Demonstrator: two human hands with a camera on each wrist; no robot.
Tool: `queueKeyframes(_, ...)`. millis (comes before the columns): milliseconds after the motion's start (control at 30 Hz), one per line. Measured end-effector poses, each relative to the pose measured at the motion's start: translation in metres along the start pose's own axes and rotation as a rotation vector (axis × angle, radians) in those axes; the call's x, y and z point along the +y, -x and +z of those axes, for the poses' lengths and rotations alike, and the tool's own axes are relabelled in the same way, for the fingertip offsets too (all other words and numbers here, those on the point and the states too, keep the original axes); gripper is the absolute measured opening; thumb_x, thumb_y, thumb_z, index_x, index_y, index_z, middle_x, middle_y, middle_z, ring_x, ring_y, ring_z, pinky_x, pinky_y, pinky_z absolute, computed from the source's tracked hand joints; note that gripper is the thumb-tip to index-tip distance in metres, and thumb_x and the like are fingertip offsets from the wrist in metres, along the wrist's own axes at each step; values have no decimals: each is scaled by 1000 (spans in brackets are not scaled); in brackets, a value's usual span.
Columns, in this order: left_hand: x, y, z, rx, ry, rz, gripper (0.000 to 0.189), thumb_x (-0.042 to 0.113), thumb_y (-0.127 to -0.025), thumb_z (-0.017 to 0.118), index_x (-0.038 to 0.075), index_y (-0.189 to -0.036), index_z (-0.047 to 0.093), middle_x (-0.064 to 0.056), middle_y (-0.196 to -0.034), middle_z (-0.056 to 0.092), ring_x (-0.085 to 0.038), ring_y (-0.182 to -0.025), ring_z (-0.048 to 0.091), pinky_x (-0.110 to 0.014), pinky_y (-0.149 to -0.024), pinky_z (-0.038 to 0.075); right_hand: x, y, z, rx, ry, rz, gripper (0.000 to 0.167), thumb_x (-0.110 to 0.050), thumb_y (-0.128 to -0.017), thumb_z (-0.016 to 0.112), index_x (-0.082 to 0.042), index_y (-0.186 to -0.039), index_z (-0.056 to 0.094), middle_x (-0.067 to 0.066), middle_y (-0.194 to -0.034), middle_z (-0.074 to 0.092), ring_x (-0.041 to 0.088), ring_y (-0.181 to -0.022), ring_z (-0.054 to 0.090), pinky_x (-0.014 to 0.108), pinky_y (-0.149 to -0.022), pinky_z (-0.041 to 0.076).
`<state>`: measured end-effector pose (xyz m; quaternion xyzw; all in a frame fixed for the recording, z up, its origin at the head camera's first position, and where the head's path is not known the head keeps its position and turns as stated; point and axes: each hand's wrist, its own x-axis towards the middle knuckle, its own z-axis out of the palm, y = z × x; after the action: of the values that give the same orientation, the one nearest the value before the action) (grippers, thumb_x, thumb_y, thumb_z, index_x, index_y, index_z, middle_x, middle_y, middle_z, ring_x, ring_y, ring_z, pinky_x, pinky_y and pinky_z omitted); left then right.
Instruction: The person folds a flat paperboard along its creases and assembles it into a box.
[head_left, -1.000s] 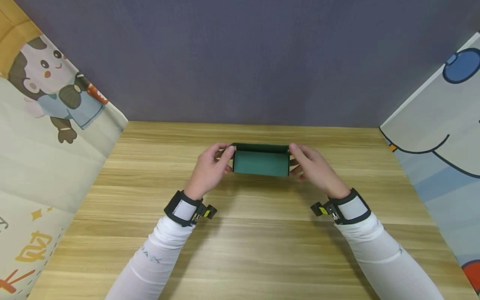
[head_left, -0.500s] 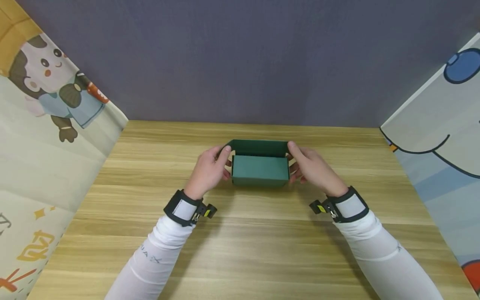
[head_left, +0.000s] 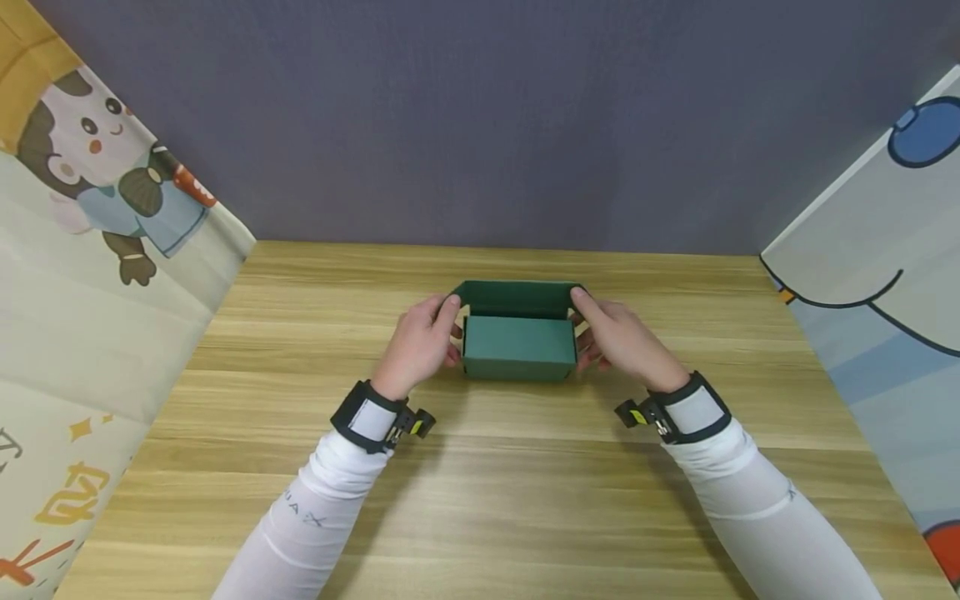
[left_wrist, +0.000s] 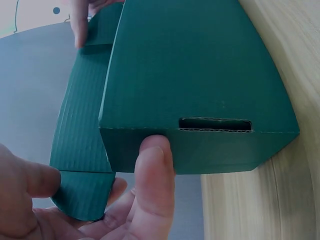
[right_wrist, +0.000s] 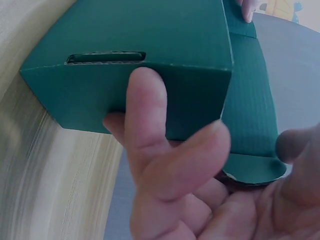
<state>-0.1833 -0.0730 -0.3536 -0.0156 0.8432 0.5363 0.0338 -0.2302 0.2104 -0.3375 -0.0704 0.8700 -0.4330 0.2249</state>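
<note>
A green cardboard box (head_left: 519, 340) lies lengthwise between my two hands over the table, one long flap (head_left: 517, 297) raised along its far side. My left hand (head_left: 417, 340) pinches the rounded tab (left_wrist: 85, 194) at the flap's left end between thumb and fingers. One finger of it presses the box's end wall (left_wrist: 215, 152), just under a narrow slot. On the other side, my right hand (head_left: 628, 340) pinches the matching tab (right_wrist: 255, 169), with a fingertip against that end wall (right_wrist: 85, 95). The inside of the box is hidden.
The wood-grain table (head_left: 517, 500) spreads around the box and under both forearms. A dark grey-blue panel (head_left: 495, 125) stands behind its far edge. Printed cartoon sheets flank it at left (head_left: 67, 333) and right (head_left: 862, 250).
The box has tilted and come slightly toward me, so its near side now shows. The flap stands farther from the box than a second ago. Both hands kept hold throughout.
</note>
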Motion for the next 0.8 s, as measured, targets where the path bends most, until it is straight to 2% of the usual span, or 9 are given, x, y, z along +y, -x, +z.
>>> queueKeyframes(100, -1, 0, 1, -4, -29, 9, 47, 48, -101, 42, 9, -120, 58, -10, -87, 66, -33, -63, 68, -46, -59, 57, 0, 0, 1, -2, 12, 4, 74, -71, -93, 30, -7, -122, 51, 19, -97, 67, 37, -81, 69, 34, -55, 52)
queueKeyframes(167, -2, 0, 2, -9, -69, 12, 46, 44, -98, 51, 7, -127, 54, -8, -89, 65, -31, -64, 69, -41, -56, 56, 1, 0, 3, 4, 39, -15, 63, -62, -96, 39, -5, -121, 49, 18, -95, 66, 34, -79, 70, 34, -57, 54)
queueKeyframes(267, -3, 2, 3, -21, -116, 9, 62, 37, -93, 62, 7, -143, 40, -7, -96, 65, -29, -66, 70, -34, -53, 54, 3, 0, 5, 16, 75, -49, 51, -47, -96, 51, -4, -123, 44, 15, -92, 68, 30, -77, 71, 38, -61, 57)
queueKeyframes(333, -3, 3, 4, -24, -126, 3, 69, 34, -92, 65, 6, -147, 34, -6, -102, 62, -28, -68, 71, -33, -52, 53, 4, 1, 6, 21, 94, -66, 51, -41, -95, 57, -3, -126, 41, 15, -94, 70, 29, -77, 71, 41, -64, 58)
queueKeyframes(433, -3, 4, 5, -21, -129, 4, 72, 33, -92, 65, 5, -149, 30, -6, -104, 61, -29, -69, 71, -32, -52, 53, 4, 4, 7, 25, 111, -78, 57, -39, -94, 60, -3, -130, 36, 14, -107, 67, 28, -79, 71, 38, -64, 57)
queueKeyframes(533, -2, 5, 6, 2, -154, 18, 65, 34, -92, 65, 4, -143, 37, -5, -102, 62, -23, -64, 69, -32, -50, 51, 4, 6, 8, 51, 149, -103, 60, -39, -93, 61, -2, -132, 35, 14, -120, 62, 24, -78, 71, 34, -60, 55)
queueKeyframes(633, -1, 5, 8, 39, -187, 45, 56, 33, -91, 66, 3, -134, 45, -4, -102, 62, -16, -59, 64, -31, -49, 50, 1, 9, 10, 103, 222, -144, 58, -39, -93, 61, -2, -131, 38, 14, -121, 60, 20, -78, 70, 33, -59, 53)
queueKeyframes(700, -1, 5, 9, 68, -220, 78, 49, 33, -91, 67, 3, -126, 50, -5, -101, 62, -15, -58, 61, -31, -48, 50, -1, 11, 12, 151, 286, -179, 58, -38, -93, 62, -2, -132, 40, 15, -119, 60, 21, -83, 69, 36, -64, 54)
queueKeyframes(800, 0, 6, 10, 116, -298, 122, 54, 33, -90, 68, 1, -129, 50, -6, -105, 58, -15, -68, 60, -29, -54, 51, -5, 14, 14, 223, 382, -217, 58, -37, -92, 63, -2, -133, 43, 16, -118, 57, 28, -97, 63, 42, -77, 53)
